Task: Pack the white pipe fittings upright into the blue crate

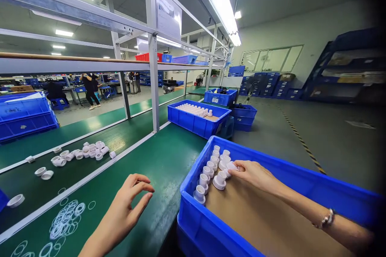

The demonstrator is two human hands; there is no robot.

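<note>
My right hand (253, 174) reaches into a blue plastic bin (223, 233) and pinches a white plastic fitting (232, 167) between thumb and fingers, tilted beside the others. Several flanged white fittings (200, 193) stand upright in rows along the bin's left side, on a brown cardboard sheet (253, 217). Over the green bench (163, 168) hovers my left hand (126, 204), fingers loosely curled and apart, with nothing in it. Left of that hand lies a pile of thin clear rings (64, 219). Farther back is a heap of short white plastic collars (87, 151).
A second blue bin (193, 122) with white fittings stands farther along the bench, and another blue bin (220, 97) sits behind it. A metal post (153, 88) of the overhead rack rises from the bench. At far left are stacked blue crates (27, 118). People (89, 90) are in the background.
</note>
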